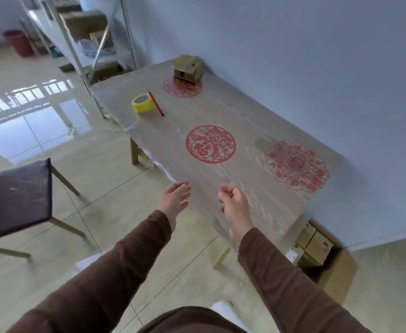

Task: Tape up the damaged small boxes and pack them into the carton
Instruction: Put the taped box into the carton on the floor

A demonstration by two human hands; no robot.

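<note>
A small brown cardboard box (188,68) with loose flaps sits at the far end of the wooden table (252,207), against the wall. A yellow tape roll (143,103) and a red pen (156,103) lie near the table's left edge. On the floor at the table's right end stands an open carton (338,280) holding several small boxes (313,241). My left hand (175,197) hovers at the table's near edge, fingers relaxed and holding nothing. My right hand (233,200) hangs over the table with loosely curled fingers, holding nothing.
Red paper-cut decorations (210,147) lie under the table's clear cover. A dark padded chair (14,198) stands to the left on the tiled floor. A metal shelf (77,37) with cardboard boxes is at the back left, a red bin (18,42) beyond it.
</note>
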